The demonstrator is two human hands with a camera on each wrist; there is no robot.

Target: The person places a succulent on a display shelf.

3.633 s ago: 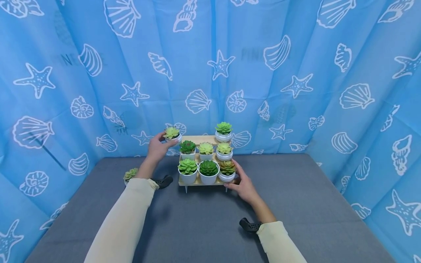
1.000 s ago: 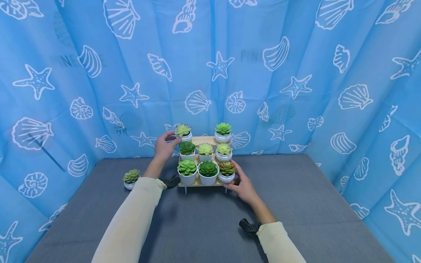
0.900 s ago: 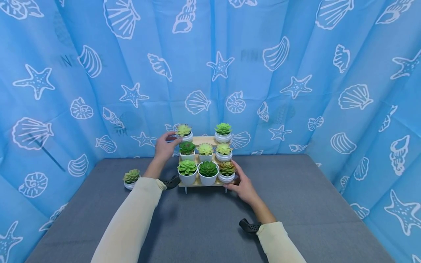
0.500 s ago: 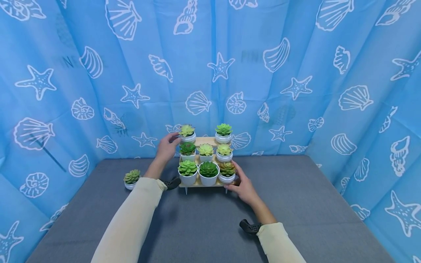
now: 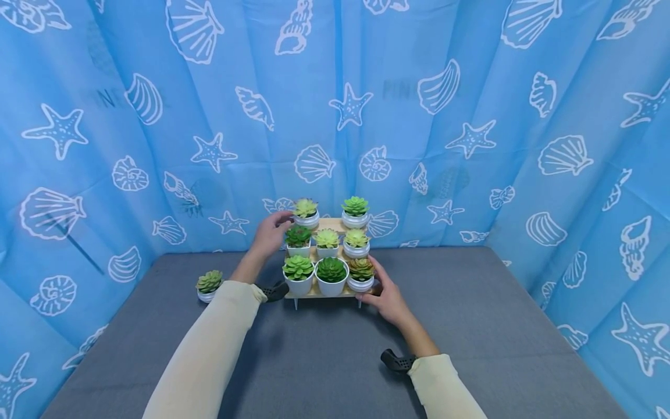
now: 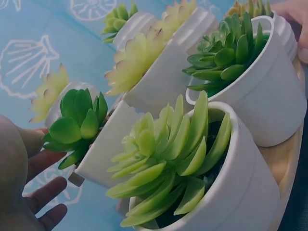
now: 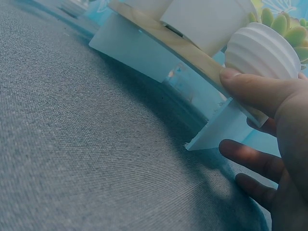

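The pale succulent pot [image 5: 306, 212] stood on the top back step of the wooden stand [image 5: 335, 291], at its left, beside another ribbed pot [image 5: 355, 211]. The left hand [image 5: 271, 234] reached up to it with arm stretched forward, thumb and fingertips at the pot's left side; whether they pinched it or only touched it could not be told, and the left wrist view showed the fingers [image 6: 45, 192] loosely spread by the pots. The right hand [image 5: 386, 297] gripped the stand's front right corner, its thumb [image 7: 255, 89] pressed against the ribbed white pot [image 7: 262, 50] on the lowest step and its fingers curled under the board's edge. Both arms wore cream sleeves [image 5: 204, 361]. The stand rested on a grey cloth table [image 5: 324, 361], with a lone succulent pot [image 5: 208, 285] sitting well apart to the left. Blue curtains [image 5: 471, 116] printed with white shells and starfish closed in the table on three sides.
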